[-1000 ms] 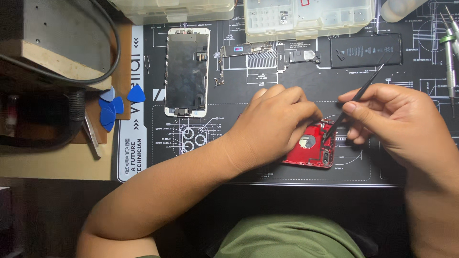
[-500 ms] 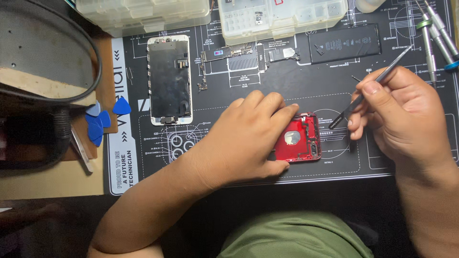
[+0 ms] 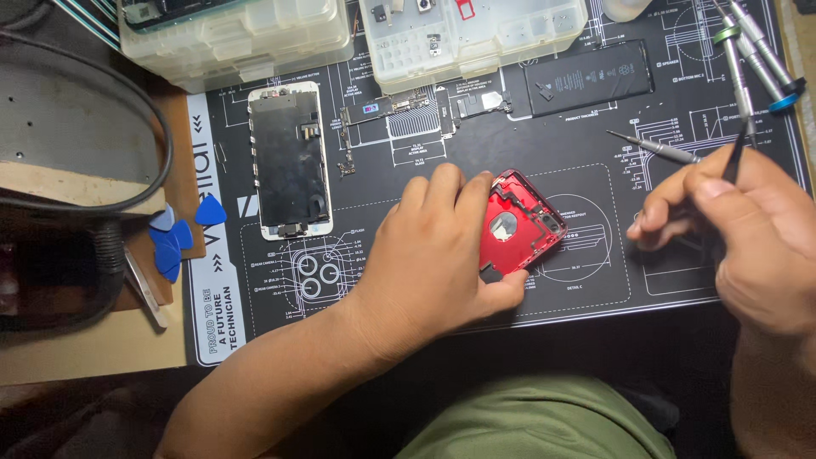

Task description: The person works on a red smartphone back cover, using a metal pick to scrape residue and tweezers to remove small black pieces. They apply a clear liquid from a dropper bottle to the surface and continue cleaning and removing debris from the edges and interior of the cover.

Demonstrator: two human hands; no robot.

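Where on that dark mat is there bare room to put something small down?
Bare mat lies between the red phone housing and the black battery. A second patch sits below the white-framed screen, left of the left hand. The top edge is crowded with plastic boxes and screwdrivers.

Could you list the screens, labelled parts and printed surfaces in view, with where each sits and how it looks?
Phone screen assembly: upper left of the mat, upright rectangle, white frame, dark back.
Battery: top right, flat black rectangle with pale print.
Work mat: under everything, black with white line diagrams, white strip on its left edge.
Red phone housing: centre, held by left hand.
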